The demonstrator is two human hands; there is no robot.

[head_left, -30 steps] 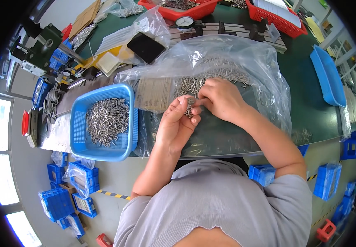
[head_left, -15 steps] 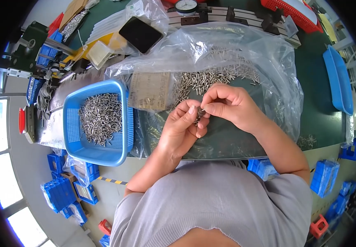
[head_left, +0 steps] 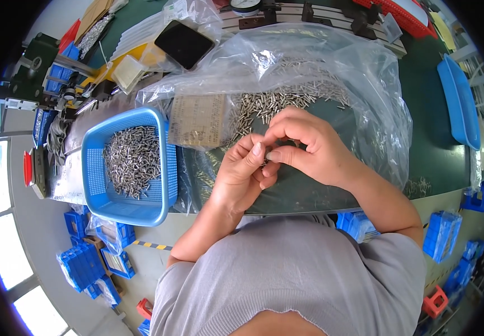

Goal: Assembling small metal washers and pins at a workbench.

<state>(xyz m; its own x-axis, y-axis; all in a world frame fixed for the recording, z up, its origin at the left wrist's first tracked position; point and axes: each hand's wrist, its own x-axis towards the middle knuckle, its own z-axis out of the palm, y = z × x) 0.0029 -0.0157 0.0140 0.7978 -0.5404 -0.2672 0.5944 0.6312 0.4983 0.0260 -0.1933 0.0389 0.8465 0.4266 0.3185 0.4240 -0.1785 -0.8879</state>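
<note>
Over the near edge of the green table my two hands meet. My left hand (head_left: 241,171) is curled, with small metal pins (head_left: 265,163) partly showing between its thumb and fingers. My right hand (head_left: 319,152) reaches in from the right, thumb and forefinger bent around to the left fingertips; whatever lies between them is too small to make out. Just beyond the hands, loose metal pins (head_left: 275,101) lie heaped at the mouth of a clear plastic bag (head_left: 359,73). On the left stands a blue plastic basket (head_left: 171,168) holding a pile of similar pins (head_left: 132,162).
A brown paper label (head_left: 197,120) lies under the plastic beside the basket. Farther back are a black phone (head_left: 184,45), a dial gauge (head_left: 246,4) on a metal rail and a red basket (head_left: 404,19). A blue tray (head_left: 458,103) sits at the right edge.
My right thumb and forefinger have spread apart and shifted slightly left, beside the left fingertips. The whole view has shifted a little.
</note>
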